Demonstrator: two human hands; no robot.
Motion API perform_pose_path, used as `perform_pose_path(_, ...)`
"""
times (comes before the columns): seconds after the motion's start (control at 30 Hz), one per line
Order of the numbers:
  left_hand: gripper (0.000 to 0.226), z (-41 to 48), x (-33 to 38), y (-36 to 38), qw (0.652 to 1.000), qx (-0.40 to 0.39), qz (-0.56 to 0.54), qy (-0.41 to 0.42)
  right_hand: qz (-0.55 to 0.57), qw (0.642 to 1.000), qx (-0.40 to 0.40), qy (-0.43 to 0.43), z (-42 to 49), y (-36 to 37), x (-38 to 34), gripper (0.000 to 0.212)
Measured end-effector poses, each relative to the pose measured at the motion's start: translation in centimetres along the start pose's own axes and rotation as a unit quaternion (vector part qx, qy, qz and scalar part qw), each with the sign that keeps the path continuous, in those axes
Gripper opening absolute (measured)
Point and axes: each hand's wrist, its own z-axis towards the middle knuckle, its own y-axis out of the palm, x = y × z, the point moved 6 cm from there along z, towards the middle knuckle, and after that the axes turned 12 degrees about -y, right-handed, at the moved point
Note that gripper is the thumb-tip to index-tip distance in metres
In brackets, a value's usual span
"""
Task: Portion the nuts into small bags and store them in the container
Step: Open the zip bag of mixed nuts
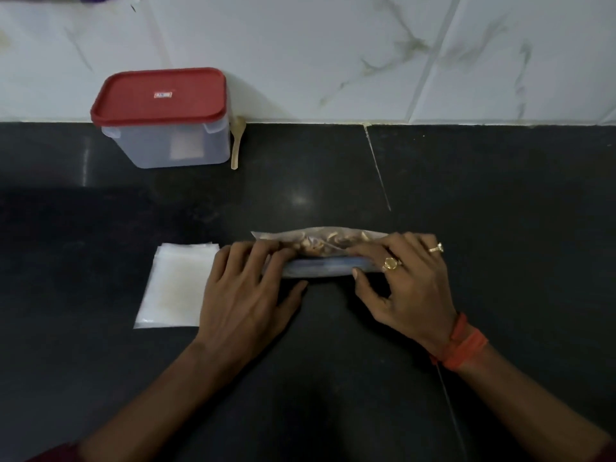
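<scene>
Head view: zip bag of nuts [320, 251] lay flat on the black counter [500, 211]. Left hand [243, 288] pinched its left end and right hand [406, 281] its right end, fingers curled over the top, thumbs at the blue zip edge. Bag looked light, soft and slippery, with loose contents likely to shift, so best held at the stiffer zip strip. Stack of small bags [176, 285] sat just left; red-lidded container [163, 121] stood closed by the wall, wooden spoon [237, 145] beside it.

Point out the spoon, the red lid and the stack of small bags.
spoon [237, 150], head view, on its handle.
red lid [160, 95], head view, middle of its top.
stack of small bags [175, 283], head view, centre of the top bag.
</scene>
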Motion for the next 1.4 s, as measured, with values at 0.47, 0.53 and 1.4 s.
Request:
perform_pose_path(0.47,0.035,-2.1,0.7,-0.1,0.999,-0.051,-0.019,-0.001,-0.057,0.990,-0.131,-0.002,-1.6,0.7,-2.4,0.055)
perform_pose_path(0.53,0.043,-2.2,0.6,-0.1,0.999,-0.039,-0.016,-0.001,-0.064,0.991,-0.119,-0.008,-1.7,0.5,-2.6,0.055)
perform_pose_path(1.4,0.045,-4.1,1.8,-3.0,0.985,-0.127,-0.062,0.098,0.102,0.980,-0.155,-0.077,-0.4,-2.3,-6.2,0.030)
